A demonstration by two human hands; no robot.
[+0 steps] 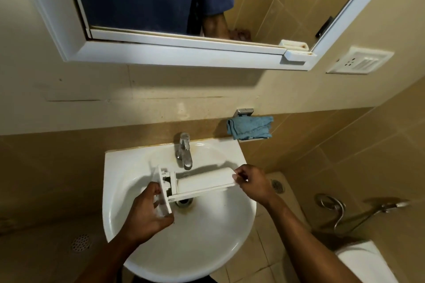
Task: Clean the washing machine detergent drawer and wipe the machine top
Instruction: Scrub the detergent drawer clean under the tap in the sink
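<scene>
A white detergent drawer [202,182] hangs sideways over the basin of a white sink [179,243], just under the chrome tap [185,151]. My left hand [147,211] grips its front panel at the left end. My right hand [250,181] pinches the drawer's far end at the right. The drawer's underside faces up, so its compartments are hidden. No water shows running from the tap.
A blue cloth [249,127] lies on a small wall shelf right of the tap. A mirror cabinet [174,53] hangs above. A wall socket [358,60], a hand sprayer hose [333,207], a toilet [365,262] and a floor drain [80,242] surround the sink.
</scene>
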